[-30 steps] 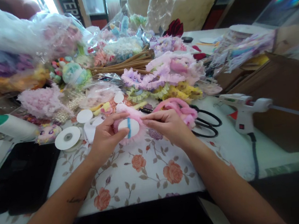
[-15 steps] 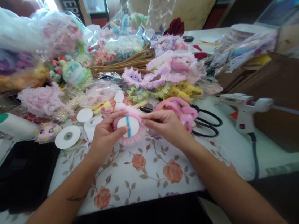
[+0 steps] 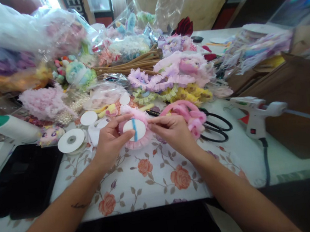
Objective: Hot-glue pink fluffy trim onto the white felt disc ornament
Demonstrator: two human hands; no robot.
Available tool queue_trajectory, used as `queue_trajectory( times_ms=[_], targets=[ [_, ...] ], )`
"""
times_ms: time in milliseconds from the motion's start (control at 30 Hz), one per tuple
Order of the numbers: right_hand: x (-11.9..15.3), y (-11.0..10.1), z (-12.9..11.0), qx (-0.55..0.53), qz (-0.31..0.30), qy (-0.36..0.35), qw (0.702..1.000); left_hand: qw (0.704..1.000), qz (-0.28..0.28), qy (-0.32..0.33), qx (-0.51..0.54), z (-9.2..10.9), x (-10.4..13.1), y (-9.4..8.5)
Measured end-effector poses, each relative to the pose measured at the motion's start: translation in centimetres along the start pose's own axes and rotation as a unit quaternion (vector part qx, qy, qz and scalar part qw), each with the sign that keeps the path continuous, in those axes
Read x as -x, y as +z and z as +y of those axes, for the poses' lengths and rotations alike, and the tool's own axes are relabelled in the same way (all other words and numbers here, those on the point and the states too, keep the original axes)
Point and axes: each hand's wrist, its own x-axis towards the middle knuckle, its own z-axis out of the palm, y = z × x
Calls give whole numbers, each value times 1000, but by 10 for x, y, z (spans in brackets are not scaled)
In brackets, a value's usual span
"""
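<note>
My left hand (image 3: 109, 138) grips a round pink ruffled rosette (image 3: 138, 144) by its left side, thumb across the front. A white disc (image 3: 141, 129) covers the rosette's middle, and a narrow blue strip (image 3: 134, 126) runs down the disc. At the rosette's right edge my right hand (image 3: 175, 130) is closed in a pinch, seemingly on the pink trim; the fingertips hide exactly what is between them. Fluffy pink strips (image 3: 191, 117) lie just beyond my right hand, beside black-handled scissors (image 3: 218, 123).
A white glue gun (image 3: 252, 115) stands at the right before a brown cardboard box (image 3: 296, 113). Ribbon spools (image 3: 71, 140), a thread cone (image 3: 13, 127) and a black flat object (image 3: 24, 181) lie left. Lace trims (image 3: 164, 79) and plastic bags of fluffy material (image 3: 62, 33) fill the back.
Both hands keep the same hold on the rosette. The whole view has shifted very slightly; nothing has been taken up or let go.
</note>
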Motion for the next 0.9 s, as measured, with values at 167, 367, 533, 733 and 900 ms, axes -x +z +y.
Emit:
queue_trajectory(
  times_ms=[167, 367, 533, 733, 900],
  targets=[
    [-1, 5, 4, -34, 16, 25, 999, 1000, 17, -19, 19, 3, 0, 3],
    [-1, 6, 9, -119, -25, 100, 988, 998, 35, -34, 45, 2, -1, 5],
    [1, 8, 7, -172, -12, 126, 977, 998, 35, -16, 43, 2, 1, 6],
    [4, 10, 2, -152, 11, 105, 983, 997, 32, 48, -45, 0, 3, 3],
    [5, 11, 5, -166, 6, 120, 979, 992, 26, 84, -85, -2, 4, 2]
  ],
)
